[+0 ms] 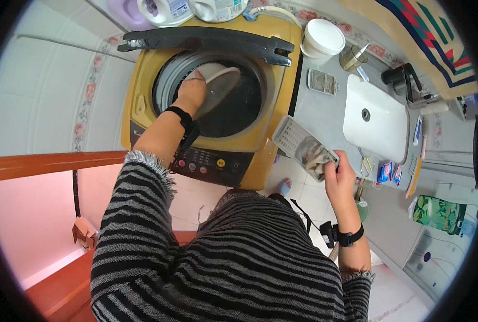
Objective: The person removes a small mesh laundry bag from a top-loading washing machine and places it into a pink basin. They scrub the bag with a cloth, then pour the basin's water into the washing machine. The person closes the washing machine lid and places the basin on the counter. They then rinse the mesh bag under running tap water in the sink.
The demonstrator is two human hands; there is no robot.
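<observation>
At the open drum of a yellow top-loading washing machine (277, 100), my left hand (192, 90) grips a round, white-rimmed object (219, 88), perhaps a basin or lid. The object is tilted over the drum's mouth, and its lower part blurs into the dark drum. My right hand (338, 177) pinches the near end of a grey plastic lint filter frame (289, 137) at the machine's right edge. Matted grey lint (313, 155) lies in the frame. A second small filter piece (322, 81) with grey lint rests on the counter.
The machine's black folded lid (211, 38) stands up behind the drum, with detergent bottles (219, 10) beyond. On the grey counter (311, 108) are a white tub (323, 36), a cup (352, 60), a white sink (376, 120) and scissors (367, 165). A tiled wall (62, 92) borders the left.
</observation>
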